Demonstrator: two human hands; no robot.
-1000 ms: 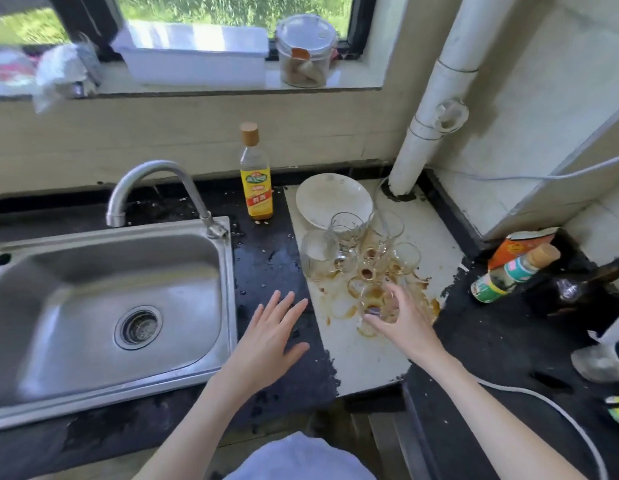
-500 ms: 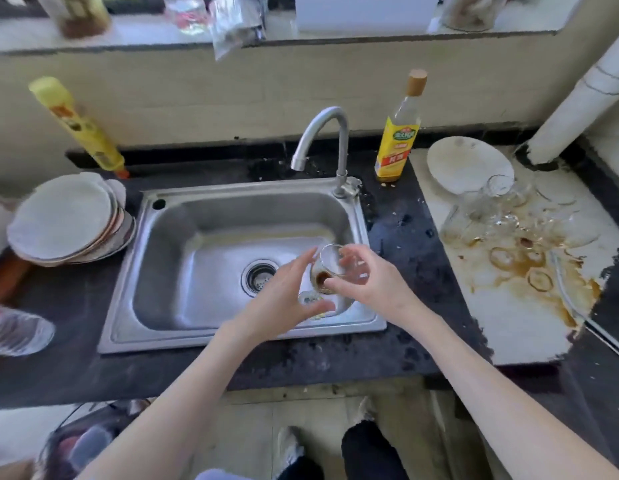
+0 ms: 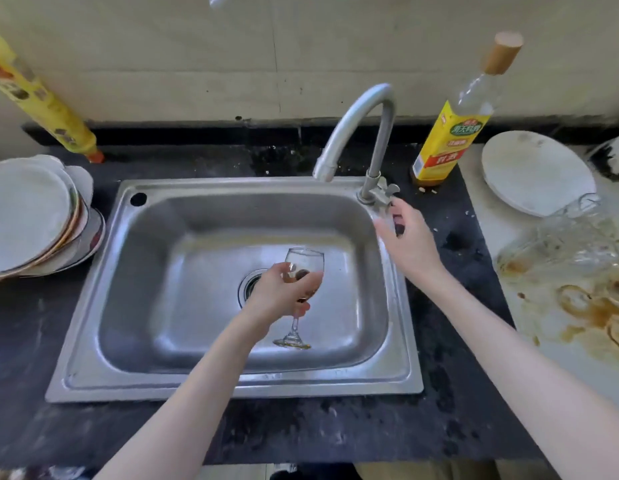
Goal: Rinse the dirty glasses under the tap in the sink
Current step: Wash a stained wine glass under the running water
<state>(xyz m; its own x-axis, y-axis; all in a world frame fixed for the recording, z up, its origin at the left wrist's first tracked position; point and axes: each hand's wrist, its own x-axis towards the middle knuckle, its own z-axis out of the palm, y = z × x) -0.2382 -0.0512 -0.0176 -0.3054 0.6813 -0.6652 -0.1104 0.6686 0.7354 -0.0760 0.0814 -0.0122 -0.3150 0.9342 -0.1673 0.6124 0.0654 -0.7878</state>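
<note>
Head view. I take the sink (image 3: 403, 344) as my landmark. My left hand (image 3: 283, 294) is over the basin, just right of the drain (image 3: 248, 284), with its fingers curled round the bowl of a stemmed glass (image 3: 302, 271). The glass stands close to upright, its rim toward the back wall and its foot (image 3: 291, 342) hanging free above the basin floor, touching nothing that I can see. A brown residue shows inside the bowl, behind my fingers.

My right hand (image 3: 406, 242) is at the sink's back right corner, just short of the tap handle (image 3: 387, 192). Its fingers look loosely spread and hold nothing, though motion blur hides the fingertips. The tap (image 3: 353, 126) arches from that corner with its spout over the back of the basin; I see no water running.

Right of the sink, more dirty glasses (image 3: 564, 233) crowd a stained board beside a plate (image 3: 536, 171). A yellow bottle (image 3: 450, 140) stands behind that corner, and stacked plates (image 3: 31, 216) lie to the left.

Handling, as I judge it — the glass is light, rigid and thin-walled, and the stem is the weak point. Wet, it will turn slippery, so I would hold the bowl low and gently, and keep the rim and foot clear of the steel and the spout.
</note>
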